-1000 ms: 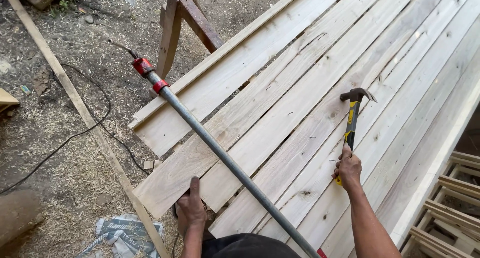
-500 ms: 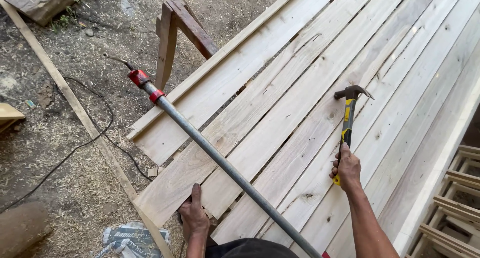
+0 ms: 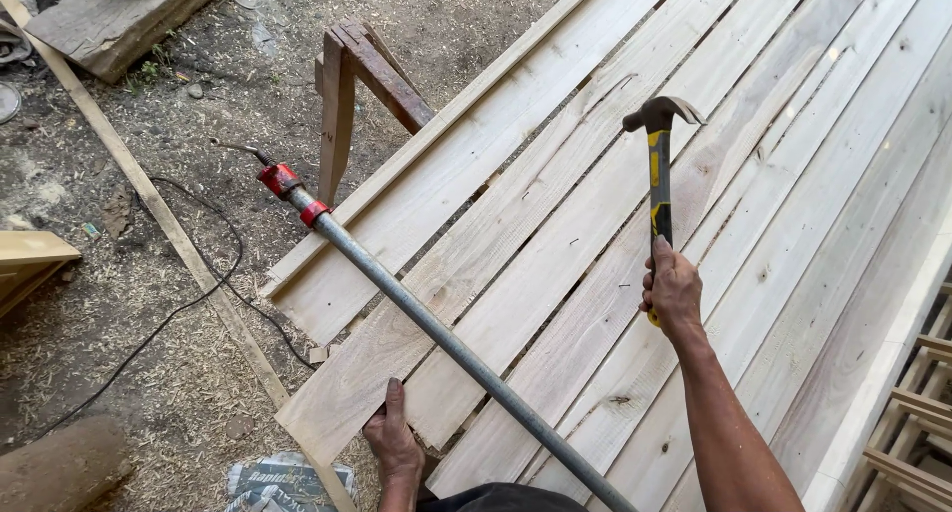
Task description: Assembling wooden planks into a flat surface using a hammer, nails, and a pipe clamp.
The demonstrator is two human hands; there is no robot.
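Mid-nailing, likely: right hand (image 3: 674,292) fist-closed on raised yellow-and-black claw hammer (image 3: 659,180), left hand (image 3: 394,443) flat, fingers extended, steadying pale wooden plank (image 3: 347,398); next needs an accurate downstroke.

The right hand (image 3: 674,292) is raised on an outstretched bare forearm, fingers curled shut in a fist, knuckles up. The left hand (image 3: 395,445) sits low and close to the body, palm down, fingers flat and pointing forward, wrist straight.
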